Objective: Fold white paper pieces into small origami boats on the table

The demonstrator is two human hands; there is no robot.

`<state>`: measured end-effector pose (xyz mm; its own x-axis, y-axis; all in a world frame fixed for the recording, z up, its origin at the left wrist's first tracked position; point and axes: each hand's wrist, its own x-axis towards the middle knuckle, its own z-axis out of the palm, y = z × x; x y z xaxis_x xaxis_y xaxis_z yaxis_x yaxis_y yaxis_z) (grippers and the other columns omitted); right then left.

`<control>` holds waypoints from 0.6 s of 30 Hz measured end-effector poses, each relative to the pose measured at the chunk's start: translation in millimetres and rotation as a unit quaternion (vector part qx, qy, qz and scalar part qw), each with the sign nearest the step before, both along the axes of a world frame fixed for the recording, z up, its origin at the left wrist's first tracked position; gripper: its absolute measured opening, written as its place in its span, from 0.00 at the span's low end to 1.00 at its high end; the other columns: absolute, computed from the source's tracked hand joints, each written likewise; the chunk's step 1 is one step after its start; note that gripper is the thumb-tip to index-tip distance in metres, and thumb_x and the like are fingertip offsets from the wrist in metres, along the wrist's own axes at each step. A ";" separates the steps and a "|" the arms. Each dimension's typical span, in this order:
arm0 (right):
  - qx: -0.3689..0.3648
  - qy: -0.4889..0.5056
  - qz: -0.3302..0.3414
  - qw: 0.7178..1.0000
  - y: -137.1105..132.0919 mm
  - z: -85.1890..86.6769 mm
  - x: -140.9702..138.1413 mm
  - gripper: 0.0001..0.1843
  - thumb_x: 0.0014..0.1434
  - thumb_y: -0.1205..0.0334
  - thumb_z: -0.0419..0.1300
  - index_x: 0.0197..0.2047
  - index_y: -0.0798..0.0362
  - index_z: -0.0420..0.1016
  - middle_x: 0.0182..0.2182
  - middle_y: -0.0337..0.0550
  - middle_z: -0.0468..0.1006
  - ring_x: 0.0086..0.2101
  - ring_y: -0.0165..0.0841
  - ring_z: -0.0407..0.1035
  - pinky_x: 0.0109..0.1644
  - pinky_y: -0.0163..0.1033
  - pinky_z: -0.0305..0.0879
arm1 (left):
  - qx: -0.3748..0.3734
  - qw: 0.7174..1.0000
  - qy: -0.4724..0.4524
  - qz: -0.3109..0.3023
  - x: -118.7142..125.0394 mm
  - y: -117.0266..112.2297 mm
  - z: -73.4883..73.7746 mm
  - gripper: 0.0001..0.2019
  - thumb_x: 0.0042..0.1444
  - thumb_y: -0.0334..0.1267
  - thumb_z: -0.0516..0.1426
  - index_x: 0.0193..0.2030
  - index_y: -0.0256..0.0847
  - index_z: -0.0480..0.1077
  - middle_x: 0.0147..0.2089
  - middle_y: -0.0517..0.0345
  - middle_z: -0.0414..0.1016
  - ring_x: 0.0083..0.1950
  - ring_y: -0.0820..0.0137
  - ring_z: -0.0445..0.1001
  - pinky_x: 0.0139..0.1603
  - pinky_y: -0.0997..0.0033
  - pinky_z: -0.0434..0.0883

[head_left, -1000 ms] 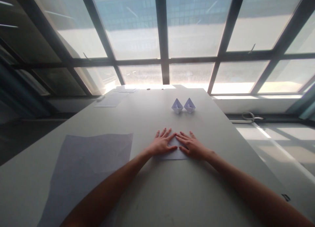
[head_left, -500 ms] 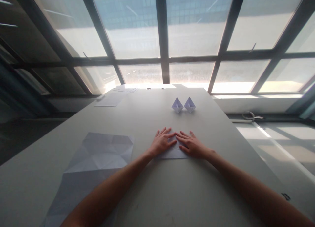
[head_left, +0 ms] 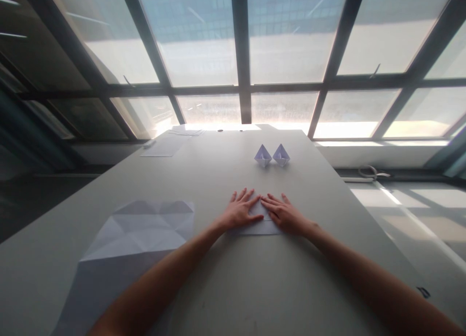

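Observation:
My left hand (head_left: pixel 240 211) and my right hand (head_left: pixel 284 213) lie flat, fingers spread, on a small folded sheet of white paper (head_left: pixel 256 226) in the middle of the grey table (head_left: pixel 233 277). The fingertips of both hands meet over the paper's upper fold. Beyond them, farther up the table, two folded paper boats (head_left: pixel 271 155) stand side by side. A large creased sheet of paper (head_left: pixel 134 239) lies to the left of my left forearm.
More flat sheets (head_left: pixel 165 144) lie at the table's far left corner near the window. A pair of scissors (head_left: pixel 369 172) rests on the sill to the right. Large windows with dark frames run behind the table.
Both hands stay pressed on the small paper. The light on the large creased sheet at left has shifted, so its folds now show.

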<state>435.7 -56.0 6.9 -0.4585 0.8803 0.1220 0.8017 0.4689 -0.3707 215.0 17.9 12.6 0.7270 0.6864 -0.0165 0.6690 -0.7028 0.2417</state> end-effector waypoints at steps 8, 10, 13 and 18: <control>0.005 -0.011 -0.016 1.000 -0.5 1.2 -0.5 0.27 0.68 0.61 0.45 0.69 0.48 0.56 0.69 0.46 0.52 0.68 0.40 0.42 0.68 0.62 0.34 | 0.068 0.994 -0.025 0.081 4.9 -4.4 -8.7 0.29 0.65 0.56 0.46 0.70 0.48 0.56 0.73 0.54 0.50 0.74 0.55 0.44 0.70 0.43 0.43; 0.005 -0.014 -0.016 1.000 -0.7 1.7 -0.7 0.27 0.68 0.61 0.45 0.69 0.48 0.56 0.69 0.47 0.52 0.68 0.40 0.42 0.68 0.62 0.34 | 0.079 0.992 -0.026 0.100 5.2 -4.1 -9.7 0.30 0.65 0.55 0.47 0.69 0.45 0.56 0.73 0.52 0.51 0.74 0.55 0.45 0.71 0.45 0.44; 0.004 -0.021 -0.018 1.000 -1.7 3.6 -1.7 0.27 0.68 0.61 0.46 0.69 0.48 0.56 0.69 0.47 0.53 0.68 0.40 0.42 0.68 0.63 0.34 | 0.093 0.987 -0.033 0.124 4.3 -3.5 -11.3 0.31 0.64 0.55 0.48 0.69 0.41 0.56 0.72 0.50 0.54 0.73 0.55 0.48 0.70 0.46 0.47; 0.013 -0.037 -0.023 0.999 -3.4 6.4 -2.4 0.27 0.67 0.62 0.45 0.69 0.49 0.57 0.69 0.47 0.53 0.68 0.40 0.41 0.68 0.64 0.33 | 0.130 0.974 -0.053 0.178 -1.0 -0.3 -12.9 0.29 0.63 0.55 0.51 0.66 0.42 0.60 0.67 0.48 0.62 0.70 0.56 0.55 0.69 0.51 0.52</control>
<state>433.3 -59.4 13.2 -0.4267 0.8974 0.1120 0.8474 0.4400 -0.2973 214.0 17.6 -0.3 0.4310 0.8657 0.2547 0.8620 -0.4784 0.1674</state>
